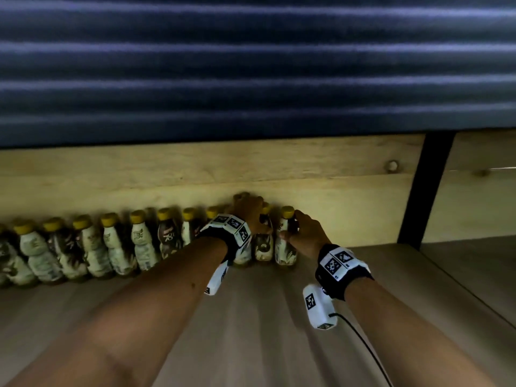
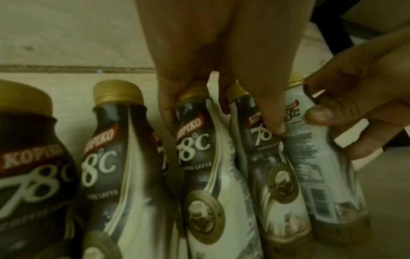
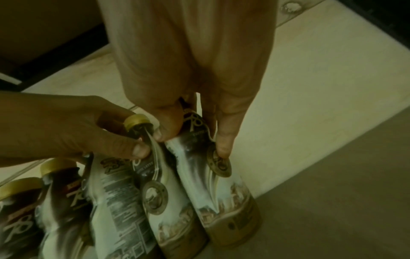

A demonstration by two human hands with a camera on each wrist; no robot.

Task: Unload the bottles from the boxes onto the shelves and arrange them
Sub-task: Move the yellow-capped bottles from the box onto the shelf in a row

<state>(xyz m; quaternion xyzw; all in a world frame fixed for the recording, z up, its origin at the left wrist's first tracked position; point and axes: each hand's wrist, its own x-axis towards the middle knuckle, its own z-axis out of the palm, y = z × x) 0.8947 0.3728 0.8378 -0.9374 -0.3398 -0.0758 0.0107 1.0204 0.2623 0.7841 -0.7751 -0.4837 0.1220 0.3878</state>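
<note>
A row of brown-and-cream Kopiko bottles point(image 1: 92, 247) with gold caps stands along the back of a wooden shelf point(image 1: 265, 317). My right hand point(image 1: 290, 230) grips the upper body of the rightmost bottle point(image 1: 284, 251), thumb and fingers point(image 3: 224, 145) on either side; this bottle point(image 3: 221, 189) stands upright on the shelf. My left hand point(image 1: 259, 219) reaches over from above and pinches the neck of the bottle beside it point(image 3: 155, 189), whose gold cap point(image 3: 136, 121) shows between the fingers. In the left wrist view the left hand point(image 2: 221, 119) spans two bottle tops point(image 2: 195, 140).
A pale wooden back board point(image 1: 335, 188) runs behind the row. A black upright post point(image 1: 424, 191) stands to the right, and the shelf board goes on past it. The dark ribbed underside of the shelf above point(image 1: 251, 65) hangs low over the bottles.
</note>
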